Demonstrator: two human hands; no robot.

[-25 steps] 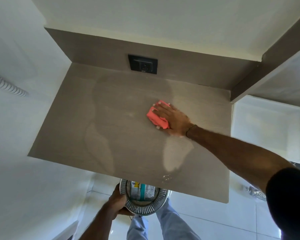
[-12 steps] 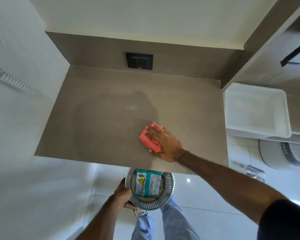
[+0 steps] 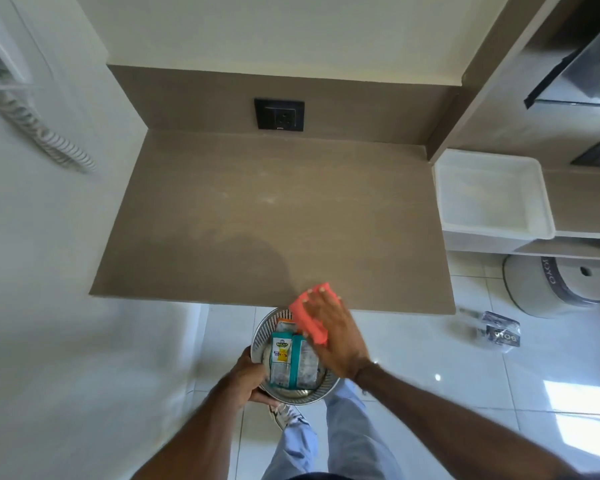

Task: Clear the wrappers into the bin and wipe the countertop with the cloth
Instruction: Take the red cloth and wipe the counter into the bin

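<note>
A brown countertop (image 3: 274, 216) fills the middle of the view, bare, with a darker damp patch near its front. My right hand (image 3: 333, 334) lies flat on a pink-red cloth (image 3: 307, 313) at the counter's front edge, most of the cloth hanging past the edge over the bin. My left hand (image 3: 248, 379) grips the left rim of a round metal mesh bin (image 3: 262, 336) held just below the counter's edge. Teal and white wrappers (image 3: 286, 360) lie inside the bin.
A black wall socket (image 3: 279, 114) sits on the backsplash. A white plastic tray (image 3: 492, 194) stands on a lower shelf to the right. A round grey stool (image 3: 565, 285) and a clear plastic wrapper (image 3: 497, 330) are on the tiled floor. My legs are below the bin.
My right hand has dragged the cloth from mid-counter toward me to the front edge, partly over the bin. The left hand has kept the bin under the edge.
</note>
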